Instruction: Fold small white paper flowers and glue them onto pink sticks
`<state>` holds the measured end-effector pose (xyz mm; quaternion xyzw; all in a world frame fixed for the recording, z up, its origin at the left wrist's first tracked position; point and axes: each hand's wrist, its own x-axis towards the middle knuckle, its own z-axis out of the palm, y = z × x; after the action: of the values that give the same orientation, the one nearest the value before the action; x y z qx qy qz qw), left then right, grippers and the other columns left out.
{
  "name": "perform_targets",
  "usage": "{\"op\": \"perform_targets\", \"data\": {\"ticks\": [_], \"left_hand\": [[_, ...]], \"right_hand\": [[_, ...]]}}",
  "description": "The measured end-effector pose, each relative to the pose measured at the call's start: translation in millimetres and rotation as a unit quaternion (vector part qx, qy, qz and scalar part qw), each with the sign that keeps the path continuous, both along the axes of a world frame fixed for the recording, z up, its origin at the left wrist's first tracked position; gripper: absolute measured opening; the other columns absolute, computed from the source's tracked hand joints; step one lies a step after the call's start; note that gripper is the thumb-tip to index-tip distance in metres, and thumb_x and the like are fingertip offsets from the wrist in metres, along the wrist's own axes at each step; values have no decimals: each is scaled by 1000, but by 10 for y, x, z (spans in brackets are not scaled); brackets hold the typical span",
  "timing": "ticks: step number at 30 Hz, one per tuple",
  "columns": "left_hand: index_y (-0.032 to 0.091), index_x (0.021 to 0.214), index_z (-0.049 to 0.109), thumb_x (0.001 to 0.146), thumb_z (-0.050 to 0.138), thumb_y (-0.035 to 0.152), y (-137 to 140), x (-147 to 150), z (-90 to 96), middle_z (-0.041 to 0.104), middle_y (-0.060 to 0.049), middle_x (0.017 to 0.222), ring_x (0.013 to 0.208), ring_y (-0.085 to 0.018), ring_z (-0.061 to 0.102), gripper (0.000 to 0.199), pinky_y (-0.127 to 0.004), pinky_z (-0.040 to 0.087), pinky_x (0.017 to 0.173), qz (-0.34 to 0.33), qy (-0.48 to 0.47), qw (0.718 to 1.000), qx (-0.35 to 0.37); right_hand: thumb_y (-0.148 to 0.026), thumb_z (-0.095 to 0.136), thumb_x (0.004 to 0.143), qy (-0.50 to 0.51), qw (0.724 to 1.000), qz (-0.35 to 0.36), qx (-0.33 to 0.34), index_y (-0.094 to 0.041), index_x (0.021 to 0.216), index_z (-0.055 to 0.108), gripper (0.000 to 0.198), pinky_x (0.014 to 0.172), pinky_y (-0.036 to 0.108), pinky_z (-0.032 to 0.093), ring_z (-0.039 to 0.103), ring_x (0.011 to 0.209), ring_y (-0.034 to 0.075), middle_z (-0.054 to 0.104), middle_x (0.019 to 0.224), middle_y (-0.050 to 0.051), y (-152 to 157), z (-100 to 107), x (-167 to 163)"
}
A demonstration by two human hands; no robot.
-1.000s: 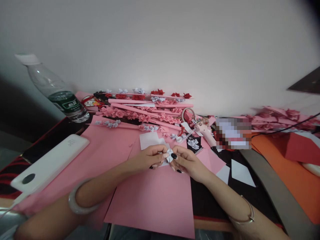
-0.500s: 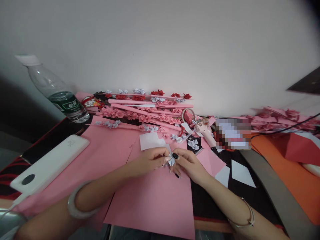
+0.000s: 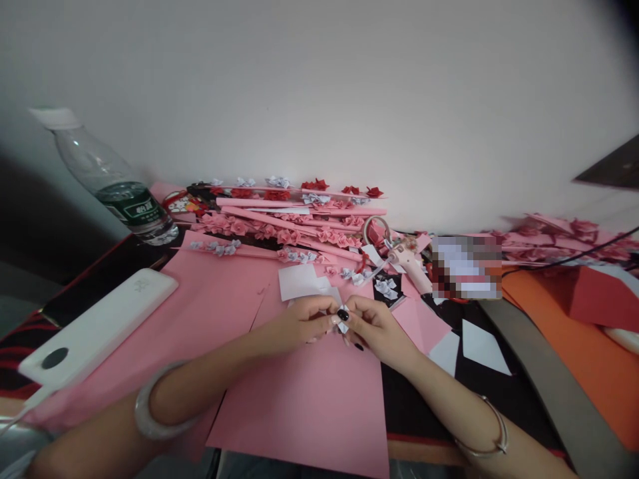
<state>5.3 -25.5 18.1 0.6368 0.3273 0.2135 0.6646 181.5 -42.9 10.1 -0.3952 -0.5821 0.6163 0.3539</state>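
Between my fingertips is a small white folded paper flower (image 3: 343, 327), mostly covered by the fingers. My left hand (image 3: 308, 320) pinches it from the left, thumb and forefinger together. From the other side my right hand (image 3: 373, 326) grips it, the dark-nailed thumb pressed over its middle. Both hands are above a large pink paper sheet (image 3: 304, 399). Just behind them lie white paper squares (image 3: 298, 283). A finished-looking white paper flower (image 3: 386, 288) rests on the dark table to the right of the squares.
Pink paper stems with flowers (image 3: 279, 233) are heaped along the wall. A pink glue gun (image 3: 412, 266) and a tape roll (image 3: 375, 231) lie at centre right. At left stand a water bottle (image 3: 132, 206) and a white power bank (image 3: 100, 326). Orange paper (image 3: 564, 332) covers the right side.
My right thumb has shifted slightly left and down over the white flower, and the fingers have closed in, so less of the flower shows. The other things have stayed in place.
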Motion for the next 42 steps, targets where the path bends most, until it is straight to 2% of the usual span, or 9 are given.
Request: {"op": "perform_targets", "data": {"ticks": [5, 8, 16, 20, 24, 31, 35, 42], "left_hand": [[16, 71, 42, 84, 43, 32, -12, 9, 4, 35, 8, 52, 44, -5, 29, 20, -18, 22, 43, -2, -31, 999, -18], [16, 71, 44, 83, 42, 30, -26, 20, 20, 36, 8, 49, 42, -5, 31, 19, -19, 23, 42, -1, -47, 998, -33], [16, 63, 45, 77, 54, 41, -62, 66, 6, 41, 8, 44, 38, -5, 36, 30, -18, 27, 39, 63, 57, 996, 18], [16, 61, 43, 75, 56, 40, -62, 61, -28, 41, 8, 43, 39, -6, 37, 30, -18, 27, 40, 81, 56, 995, 19], [17, 63, 43, 78, 52, 38, -78, 70, -14, 38, 8, 44, 41, -6, 35, 28, -17, 25, 41, 90, 39, 995, 24], [18, 64, 34, 89, 35, 39, -181, 169, -17, 33, 8, 48, 42, -7, 30, 32, -20, 27, 45, 124, -17, 990, 67], [19, 63, 31, 90, 32, 40, -205, 213, -29, 32, 7, 50, 45, -8, 30, 34, -22, 27, 47, 165, 5, 982, 95], [19, 63, 30, 91, 31, 32, -195, 234, -18, 33, 5, 55, 51, -10, 32, 31, -23, 27, 50, 187, 54, 969, 153]], "right_hand": [[-44, 50, 82, 9, 1000, -16, -2, -16, 65, 46, 33, 41, 19, 24, 32, 41, 6, 45, 48, -5, -18, 13, -15], [-44, 50, 82, -21, 999, -28, 21, -16, 64, 45, 34, 42, 19, 25, 33, 43, 6, 44, 49, -5, -37, 10, -20], [-38, 46, 86, -101, 989, -38, 101, -17, 61, 42, 33, 42, 19, 27, 36, 43, 7, 42, 49, -5, -87, -12, -55], [-37, 39, 89, -103, 989, -42, 96, -18, 62, 43, 33, 42, 19, 28, 36, 43, 7, 43, 50, -5, -94, -27, -67], [-37, 35, 91, -90, 990, -61, 94, -19, 66, 41, 31, 42, 20, 28, 36, 43, 8, 44, 51, -5, -121, -56, -95], [-35, 31, 92, -129, 969, -146, 150, -20, 66, 35, 31, 45, 21, 28, 34, 45, 9, 37, 52, -6, -196, -72, -189], [-33, 31, 92, -149, 961, -165, 167, -20, 64, 33, 30, 45, 22, 26, 31, 45, 9, 33, 51, -6, -193, -50, -227], [-30, 33, 91, -164, 954, -163, 191, -20, 63, 29, 30, 46, 21, 23, 28, 48, 9, 28, 54, -6, -138, -54, -234]]}}
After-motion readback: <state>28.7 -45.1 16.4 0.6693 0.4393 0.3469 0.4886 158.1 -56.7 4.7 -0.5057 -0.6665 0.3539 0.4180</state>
